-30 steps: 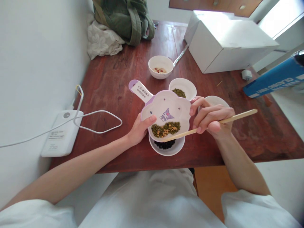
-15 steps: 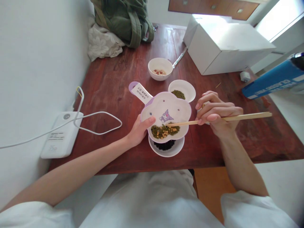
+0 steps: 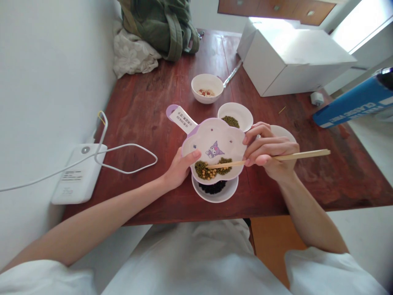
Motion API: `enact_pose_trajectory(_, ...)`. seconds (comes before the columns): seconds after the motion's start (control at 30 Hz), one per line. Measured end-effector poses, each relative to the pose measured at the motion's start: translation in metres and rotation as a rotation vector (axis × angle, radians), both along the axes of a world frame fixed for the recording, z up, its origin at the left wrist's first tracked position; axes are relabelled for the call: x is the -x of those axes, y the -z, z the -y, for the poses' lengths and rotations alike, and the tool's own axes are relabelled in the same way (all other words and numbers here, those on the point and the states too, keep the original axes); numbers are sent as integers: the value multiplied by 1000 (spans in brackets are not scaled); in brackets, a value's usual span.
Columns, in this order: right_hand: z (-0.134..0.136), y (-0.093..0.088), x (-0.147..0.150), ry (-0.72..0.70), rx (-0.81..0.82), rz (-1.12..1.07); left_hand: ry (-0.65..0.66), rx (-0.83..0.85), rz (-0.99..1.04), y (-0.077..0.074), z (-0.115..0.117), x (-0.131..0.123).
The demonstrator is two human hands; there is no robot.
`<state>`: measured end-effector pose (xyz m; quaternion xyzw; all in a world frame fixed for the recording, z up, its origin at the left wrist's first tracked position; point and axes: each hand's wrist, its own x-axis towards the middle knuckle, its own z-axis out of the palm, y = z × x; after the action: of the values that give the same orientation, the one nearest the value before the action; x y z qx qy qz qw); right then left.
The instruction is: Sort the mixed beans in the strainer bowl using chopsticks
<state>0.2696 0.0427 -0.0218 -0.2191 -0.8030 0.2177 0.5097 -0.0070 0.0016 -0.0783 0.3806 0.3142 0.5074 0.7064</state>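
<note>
My left hand (image 3: 181,167) grips the near left edge of a flower-shaped plate (image 3: 221,141) with a purple rim and a labelled handle, its thumb on top. Green beans mixed with yellowish ones (image 3: 209,172) lie in the plate's near part. My right hand (image 3: 270,152) is closed around wooden chopsticks (image 3: 302,155), whose tips touch the beans. Under the plate's near edge is a bowl (image 3: 229,192) with black beans. Behind the plate stands a bowl (image 3: 244,116) with green beans. Another white bowl (image 3: 282,132) is partly hidden behind my right hand.
A bowl (image 3: 207,84) with reddish and pale pieces stands farther back. White box (image 3: 270,61) and blue canister (image 3: 353,98) are at the right. Green bag (image 3: 162,28), power bank (image 3: 80,174) and looped cable (image 3: 132,145) are at the left.
My right hand has moved left with the chopsticks, and their tips have shifted left within the beans. More of the bowl behind that hand shows. My left hand and the plate look still.
</note>
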Motion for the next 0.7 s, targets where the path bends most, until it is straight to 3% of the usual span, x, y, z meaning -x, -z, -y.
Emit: enact_pose_trajectory(0.7,7,3,10,-65,-7,44,8,22,-22,4,0,2)
